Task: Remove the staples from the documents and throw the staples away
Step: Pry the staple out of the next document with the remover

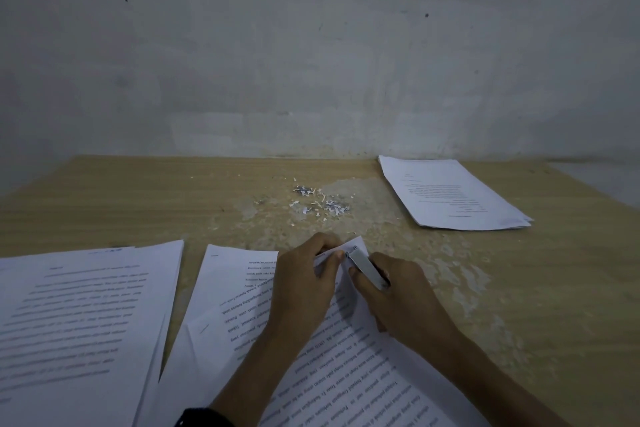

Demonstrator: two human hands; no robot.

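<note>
Nearest, a black wristband (pixel 204 418) is cut off by the frame edge. The left hand (pixel 301 284) pinches the folded corner of the printed document (pixel 346 374). The right hand (pixel 398 298) grips a flat metal tool (pixel 365 267), its tip at the staple (pixel 353 248). A loose paper pile (pixel 79 315) lies to the left. Farther on the worn wooden counter (pixel 138 198) lie tiny scraps (pixel 318 201), hard to tell apart, then another stack (pixel 450 194) far right.

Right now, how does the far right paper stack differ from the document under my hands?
The far stack lies flat and untouched; the near document has a lifted corner, pinched by the left hand while the right hand holds a metal tool to it. The far stack's top sheet has few printed lines; the near document is dense text. Both are white paper.
</note>
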